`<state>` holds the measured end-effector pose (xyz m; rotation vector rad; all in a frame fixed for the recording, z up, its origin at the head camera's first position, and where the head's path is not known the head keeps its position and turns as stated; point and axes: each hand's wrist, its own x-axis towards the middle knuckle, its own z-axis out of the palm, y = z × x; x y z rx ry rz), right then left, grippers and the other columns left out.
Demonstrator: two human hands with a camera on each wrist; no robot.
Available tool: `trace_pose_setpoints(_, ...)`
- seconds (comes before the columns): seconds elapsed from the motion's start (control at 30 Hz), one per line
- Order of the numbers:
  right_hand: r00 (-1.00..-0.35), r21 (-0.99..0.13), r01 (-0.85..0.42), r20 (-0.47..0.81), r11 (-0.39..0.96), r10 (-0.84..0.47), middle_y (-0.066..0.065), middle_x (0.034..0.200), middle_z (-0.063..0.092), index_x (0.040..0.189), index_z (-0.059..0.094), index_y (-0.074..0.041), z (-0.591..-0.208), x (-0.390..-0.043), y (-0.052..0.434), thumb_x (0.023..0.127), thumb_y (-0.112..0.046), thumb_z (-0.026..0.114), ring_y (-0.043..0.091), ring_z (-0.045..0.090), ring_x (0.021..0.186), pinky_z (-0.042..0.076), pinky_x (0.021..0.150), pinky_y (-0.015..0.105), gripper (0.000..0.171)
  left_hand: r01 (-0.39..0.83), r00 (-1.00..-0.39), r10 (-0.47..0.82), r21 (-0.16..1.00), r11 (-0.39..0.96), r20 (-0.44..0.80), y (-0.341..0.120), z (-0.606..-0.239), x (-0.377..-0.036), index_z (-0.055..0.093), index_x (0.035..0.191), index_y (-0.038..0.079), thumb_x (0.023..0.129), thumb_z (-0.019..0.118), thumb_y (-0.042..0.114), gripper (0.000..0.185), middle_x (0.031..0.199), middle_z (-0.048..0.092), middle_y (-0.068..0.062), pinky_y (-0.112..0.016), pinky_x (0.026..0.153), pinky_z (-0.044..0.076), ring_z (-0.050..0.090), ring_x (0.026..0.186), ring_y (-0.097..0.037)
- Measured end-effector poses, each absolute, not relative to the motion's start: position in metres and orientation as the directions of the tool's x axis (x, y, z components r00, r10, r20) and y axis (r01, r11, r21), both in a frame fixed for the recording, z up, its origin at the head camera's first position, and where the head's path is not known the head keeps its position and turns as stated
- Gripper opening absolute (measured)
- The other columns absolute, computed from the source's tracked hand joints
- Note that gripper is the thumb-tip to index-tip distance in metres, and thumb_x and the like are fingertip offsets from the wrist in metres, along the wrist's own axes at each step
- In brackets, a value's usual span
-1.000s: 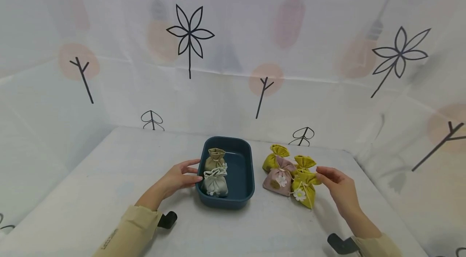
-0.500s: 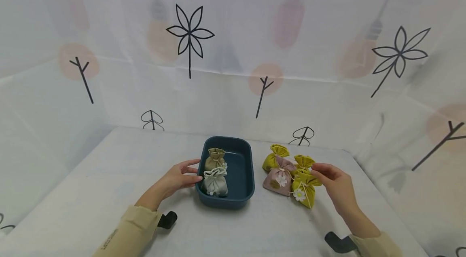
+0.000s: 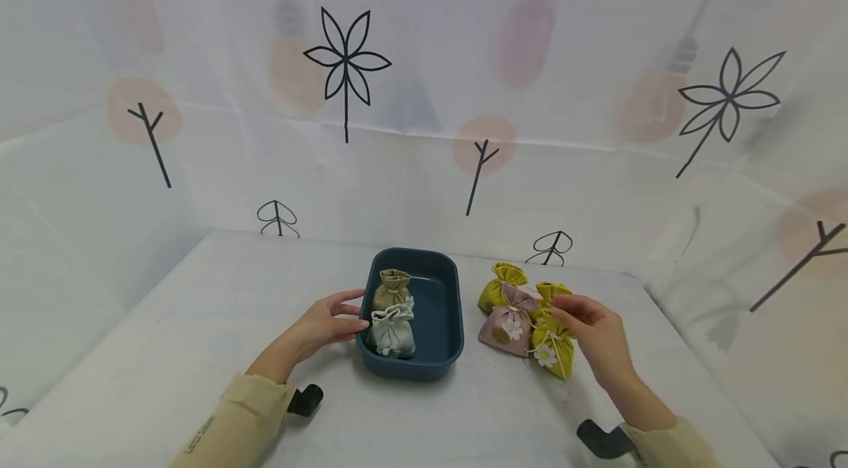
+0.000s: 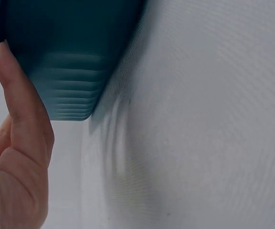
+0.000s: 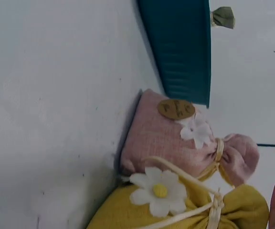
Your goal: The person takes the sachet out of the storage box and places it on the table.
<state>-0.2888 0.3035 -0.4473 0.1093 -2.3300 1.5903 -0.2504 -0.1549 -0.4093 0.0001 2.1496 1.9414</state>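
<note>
In the head view, a dark blue-green rectangular tub [image 3: 433, 321] holds a tan drawstring pouch [image 3: 391, 293] and a pale grey one [image 3: 392, 335] along its left side. My left hand [image 3: 329, 321] grips its left rim, thumb over the edge; the left wrist view shows fingers at that rim. Right of the tub, my right hand [image 3: 594, 332] has its fingertips at the ruffled tops of two yellow pouches, the front one [image 3: 553, 350] bearing a white flower. The rear yellow pouch [image 3: 550, 290] is partly hidden. Only finger edges show in the right wrist view.
A pink pouch [image 3: 505, 332] with a white flower and round tag leans against the yellow pouches. Behind it sits another yellow pouch [image 3: 493, 295]. White cloth covers the table [image 3: 318, 416], and a patterned fabric backdrop [image 3: 411, 181] rises behind it.
My right hand has shifted left, from the right edge of the front yellow pouch's top to over the two yellow tops. The left hand, tub and pouches have stayed put.
</note>
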Motion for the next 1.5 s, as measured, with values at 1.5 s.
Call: trace_pose_setpoints(1.5,-0.991,-0.951,-0.132,0.136,0.278,-0.004,0.012,0.11,0.063,0.11,0.063,0.001,-0.363,-0.248,0.178,0.086,-0.015,0.068,0.016,0.058,0.094,0.05,0.079,0.022,0.029,-0.166,-0.968,0.169,0.979,0.118,-0.184,-0.155,-0.409,-0.252,0.042,0.14,0.011,0.078,0.076,0.011,0.07,0.12,0.053,-0.018,-0.035,0.078,0.053,0.062,0.088,-0.02)
